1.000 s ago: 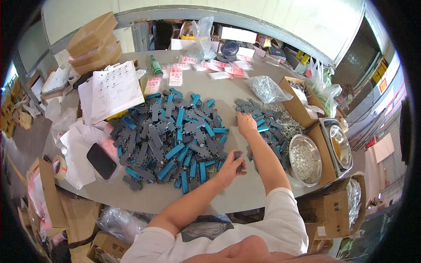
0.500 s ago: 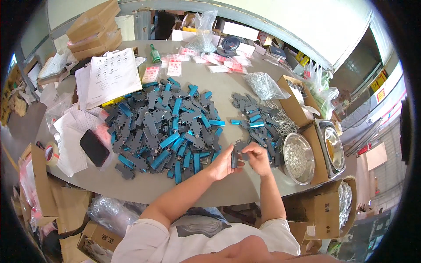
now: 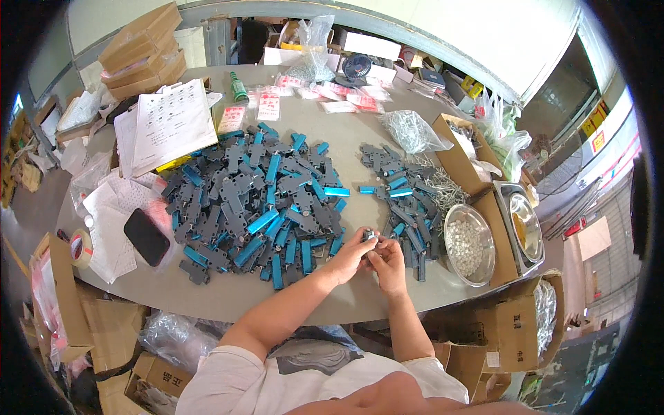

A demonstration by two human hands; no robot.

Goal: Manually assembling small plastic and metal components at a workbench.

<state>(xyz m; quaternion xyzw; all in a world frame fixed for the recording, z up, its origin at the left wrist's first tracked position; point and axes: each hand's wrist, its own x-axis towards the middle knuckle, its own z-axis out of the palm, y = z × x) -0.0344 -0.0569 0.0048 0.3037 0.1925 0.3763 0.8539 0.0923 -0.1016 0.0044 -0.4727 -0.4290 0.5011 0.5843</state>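
Between my hands, above the near edge of the table, is a small dark grey bracket-like part [image 3: 369, 236], mostly covered by fingers. My left hand [image 3: 348, 261] is closed round it from the left. On its right side, my right hand [image 3: 389, 265] pinches it with thumb and fingers. A large heap of grey parts with blue strips [image 3: 259, 200] spreads to the left of my hands. Beyond my right hand lies a smaller heap of similar parts [image 3: 411, 225], with loose screws [image 3: 448, 192] beside it.
A metal bowl [image 3: 490, 268] of small white pieces stands at right, near cardboard boxes [image 3: 492, 232] and a second metal dish [image 3: 526, 223]. A bag of screws [image 3: 411, 131] lies behind. Papers [image 3: 176, 124], a phone [image 3: 146, 235] and a tape roll [image 3: 81, 247] are at left.
The grey part has been turned, so less of it shows between my fingers. My right hand has moved left and lower, closer to my left hand.
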